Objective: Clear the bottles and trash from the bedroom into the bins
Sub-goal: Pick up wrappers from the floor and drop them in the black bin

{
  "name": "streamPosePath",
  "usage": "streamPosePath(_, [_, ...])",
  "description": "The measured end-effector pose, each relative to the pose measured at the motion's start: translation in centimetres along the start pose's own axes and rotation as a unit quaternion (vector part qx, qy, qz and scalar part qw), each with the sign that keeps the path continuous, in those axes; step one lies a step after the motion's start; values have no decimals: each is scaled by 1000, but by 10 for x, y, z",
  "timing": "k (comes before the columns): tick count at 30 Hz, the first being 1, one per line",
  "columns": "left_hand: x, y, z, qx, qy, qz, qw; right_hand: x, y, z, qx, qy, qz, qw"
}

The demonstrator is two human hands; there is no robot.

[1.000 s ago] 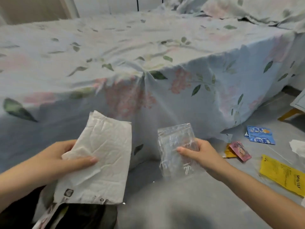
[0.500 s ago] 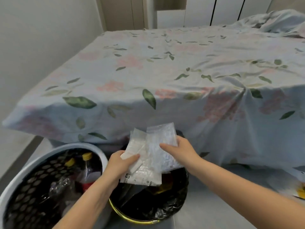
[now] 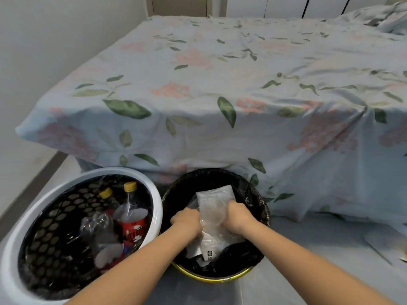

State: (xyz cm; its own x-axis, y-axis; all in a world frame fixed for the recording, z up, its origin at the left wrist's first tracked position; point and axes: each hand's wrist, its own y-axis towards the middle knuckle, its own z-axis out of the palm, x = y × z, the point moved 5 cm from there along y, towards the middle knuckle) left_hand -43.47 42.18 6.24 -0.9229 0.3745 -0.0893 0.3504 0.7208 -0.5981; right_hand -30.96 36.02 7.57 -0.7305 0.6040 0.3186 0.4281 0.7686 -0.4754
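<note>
Both my hands are down inside the black-lined trash bin [image 3: 257,194] with a yellow rim. My right hand [image 3: 239,216] grips a clear plastic bag [image 3: 214,200], which sticks up out of the bin. My left hand [image 3: 187,221] is closed on a white paper wrapper [image 3: 208,245] that hangs below the hands into the bin. To the left stands a white bin [image 3: 152,194] with a black mesh liner; in it lie plastic bottles [image 3: 132,214] with yellow caps, one with a red label.
The bed [image 3: 242,89] with a floral sheet rises right behind both bins, its sheet draping to the floor. A white wall [image 3: 44,51] runs along the left. A bit of yellow litter [image 3: 404,255] shows at the right edge on the grey floor.
My view has swung left from the littered floor to the two bins. Both hands brought the clear bag and the white wrapper together and lowered them into the black-lined bin.
</note>
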Motion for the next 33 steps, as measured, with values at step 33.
streamPosePath(33, [-419,-54,-4,-54,204,402,891,-525,-186,-142,-190,108,271,938])
